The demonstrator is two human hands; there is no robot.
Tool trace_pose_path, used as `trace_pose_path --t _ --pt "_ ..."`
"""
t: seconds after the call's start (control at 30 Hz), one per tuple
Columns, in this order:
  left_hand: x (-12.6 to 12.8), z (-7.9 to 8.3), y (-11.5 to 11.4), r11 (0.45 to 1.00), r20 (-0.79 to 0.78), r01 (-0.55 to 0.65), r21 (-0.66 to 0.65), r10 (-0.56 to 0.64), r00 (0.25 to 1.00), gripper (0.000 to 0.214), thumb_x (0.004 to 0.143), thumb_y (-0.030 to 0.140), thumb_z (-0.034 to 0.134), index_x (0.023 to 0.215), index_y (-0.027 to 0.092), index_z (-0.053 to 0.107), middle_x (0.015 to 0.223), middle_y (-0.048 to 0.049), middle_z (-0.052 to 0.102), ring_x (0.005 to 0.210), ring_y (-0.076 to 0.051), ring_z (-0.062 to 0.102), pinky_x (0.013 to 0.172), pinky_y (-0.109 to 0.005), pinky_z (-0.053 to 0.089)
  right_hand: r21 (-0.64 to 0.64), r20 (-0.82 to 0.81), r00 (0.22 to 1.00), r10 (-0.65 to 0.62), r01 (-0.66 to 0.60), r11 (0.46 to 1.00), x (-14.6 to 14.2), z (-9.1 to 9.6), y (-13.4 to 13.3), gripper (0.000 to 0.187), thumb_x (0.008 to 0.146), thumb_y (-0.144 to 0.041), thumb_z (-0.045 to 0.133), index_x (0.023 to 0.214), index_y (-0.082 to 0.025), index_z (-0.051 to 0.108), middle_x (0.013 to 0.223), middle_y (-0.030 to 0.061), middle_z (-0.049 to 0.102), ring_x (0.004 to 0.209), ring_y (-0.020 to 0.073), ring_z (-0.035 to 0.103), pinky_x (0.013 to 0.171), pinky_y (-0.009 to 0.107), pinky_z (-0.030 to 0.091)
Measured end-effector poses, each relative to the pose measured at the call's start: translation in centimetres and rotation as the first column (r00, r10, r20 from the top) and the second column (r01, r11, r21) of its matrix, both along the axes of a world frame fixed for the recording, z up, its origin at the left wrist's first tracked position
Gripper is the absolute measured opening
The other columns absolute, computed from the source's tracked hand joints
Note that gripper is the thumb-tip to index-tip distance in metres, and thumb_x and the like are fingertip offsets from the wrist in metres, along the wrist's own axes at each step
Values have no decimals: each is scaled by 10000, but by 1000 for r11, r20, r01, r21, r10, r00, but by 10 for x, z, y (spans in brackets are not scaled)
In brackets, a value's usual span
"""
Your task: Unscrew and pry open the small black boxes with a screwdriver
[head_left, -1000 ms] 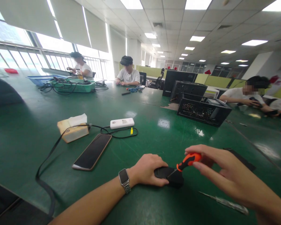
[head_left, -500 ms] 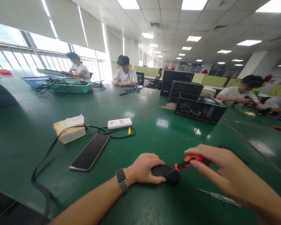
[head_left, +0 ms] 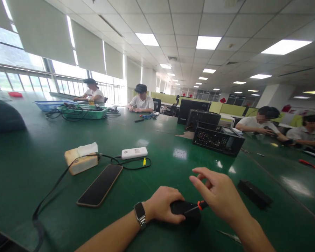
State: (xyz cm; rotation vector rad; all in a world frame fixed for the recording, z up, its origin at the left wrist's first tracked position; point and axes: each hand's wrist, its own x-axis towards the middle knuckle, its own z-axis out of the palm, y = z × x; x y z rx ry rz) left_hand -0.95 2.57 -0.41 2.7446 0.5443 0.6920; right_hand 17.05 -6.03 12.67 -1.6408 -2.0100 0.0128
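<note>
Gripping a black block (head_left: 192,217) at the bottom centre of the frame, the left hand (head_left: 162,206) had its fingers over the far side and its thumb along the near side, and a watch (head_left: 140,211) was on its wrist. The block lay on a green table (head_left: 52,140). A screwdriver (head_left: 200,205) with an orange and black handle slanted down to the left, its shaft reaching the top of the block.

The right hand (head_left: 220,196), at lower right of centre, was over the handle. Its thumb and forefinger stood apart with nothing between their tips; the other fingers were partly hidden, so it could not be told whether they held the handle. A thin pointed tool (head_left: 229,237) lay below the right wrist at the bottom edge, and a black bar (head_left: 254,194) lay to the right of that hand.

At left of centre were a phone (head_left: 101,185), a tissue pack (head_left: 81,161) and a white device (head_left: 134,153), with a black cable (head_left: 48,194) running across the pack. In the middle left were a blue basket (head_left: 51,105) and a green basket (head_left: 86,112), the green one piled with cables. A computer case (head_left: 217,140) stood at right of centre, and co-workers (head_left: 141,102) sat around the far sides of the table.
</note>
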Motion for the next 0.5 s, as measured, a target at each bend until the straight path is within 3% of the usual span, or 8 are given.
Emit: trace_pose_path --t 0.1,0.2,0.23,0.3,0.4,0.5 --pt "-4 0 -2 999 8 -3 -33 3 1000 448 730 523 665 1045 206 645 845 -23 679 757 -187 640 683 -247 464 -111 142 989 -30 46 993 19 -7 4 340 831 -513 564 984 -253 719 724 20 716 561 174 632 482 238 380" --pt "-7 1 -3 995 10 -4 -96 5 1000 482 740 543 669 1098 223 631 909 -28 686 815 -197 645 722 -253 468 -370 86 985 148 -106 923 58 -19 14 334 830 -491 574 697 -227 728 570 -6 648 513 141 575 456 212 325" --pt "-8 2 -4 993 7 -4 -114 5 1000 488 743 547 670 1110 229 626 925 -28 688 827 -198 645 735 -256 468 -417 27 984 174 -147 897 72 -25 19 369 854 -489 542 679 -215 718 571 -11 638 516 132 564 462 207 332" --pt "-9 4 -4 991 -3 -7 -133 6 1000 496 746 555 669 1120 233 621 942 -28 689 838 -201 646 747 -261 467 -383 -46 995 83 -94 919 98 -44 27 423 901 -496 458 732 -197 704 594 -15 630 535 132 559 498 214 363" --pt "-10 6 -5 991 -15 -10 -136 8 1000 496 750 563 662 1117 231 621 946 -29 689 840 -204 646 750 -265 466 -245 -98 986 -137 110 963 122 -83 33 417 917 -500 406 827 -194 674 646 -7 641 576 160 582 545 247 397" --pt "-9 7 -5 990 -33 -15 -137 11 999 491 763 550 653 1133 230 615 967 -35 688 860 -210 645 769 -269 466 -279 -176 975 -137 84 957 127 -119 31 290 861 -447 495 842 -202 650 727 7 668 663 181 614 600 261 430"
